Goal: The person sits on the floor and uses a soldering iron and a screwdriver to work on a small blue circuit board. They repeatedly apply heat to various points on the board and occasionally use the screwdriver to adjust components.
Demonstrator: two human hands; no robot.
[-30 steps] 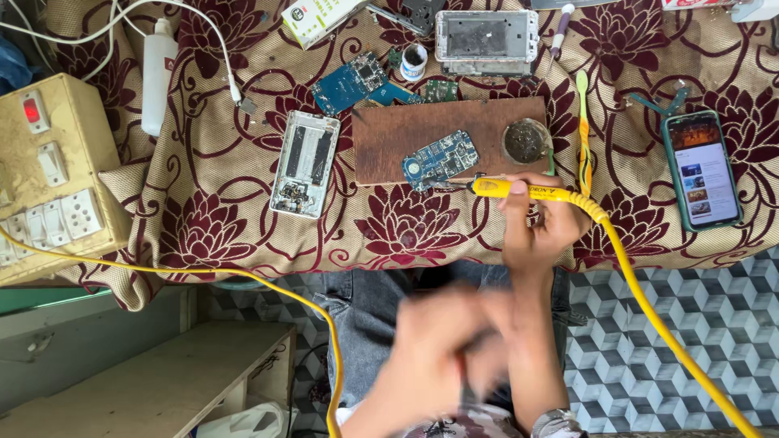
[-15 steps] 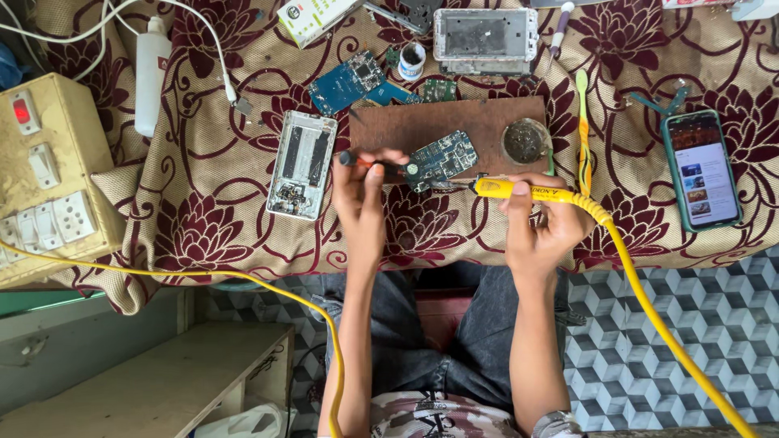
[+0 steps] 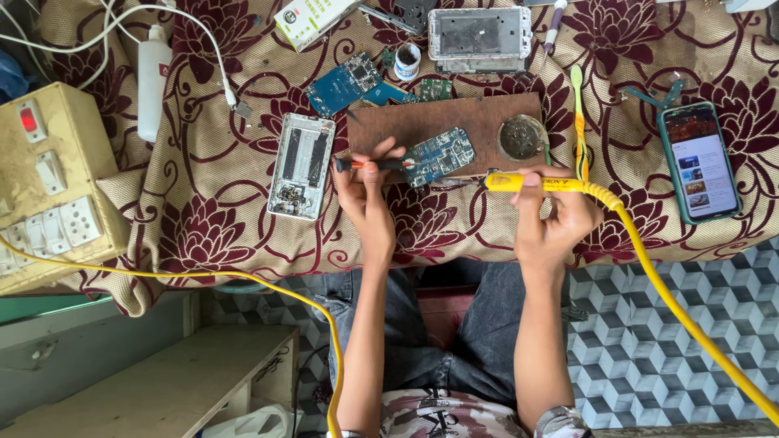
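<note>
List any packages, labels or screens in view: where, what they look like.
Smartphone: far right on the cloth, lit screen, green case.
Small box: top centre, white with green, printed.
White bottle: upper left, small red label.
Yellow handle: in right hand, dark print.

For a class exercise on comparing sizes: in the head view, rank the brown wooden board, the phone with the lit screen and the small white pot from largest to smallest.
1. Brown wooden board
2. Phone with the lit screen
3. Small white pot

All three lie on the same cloth-covered surface, so nearness to the camera hardly affects the order.
</note>
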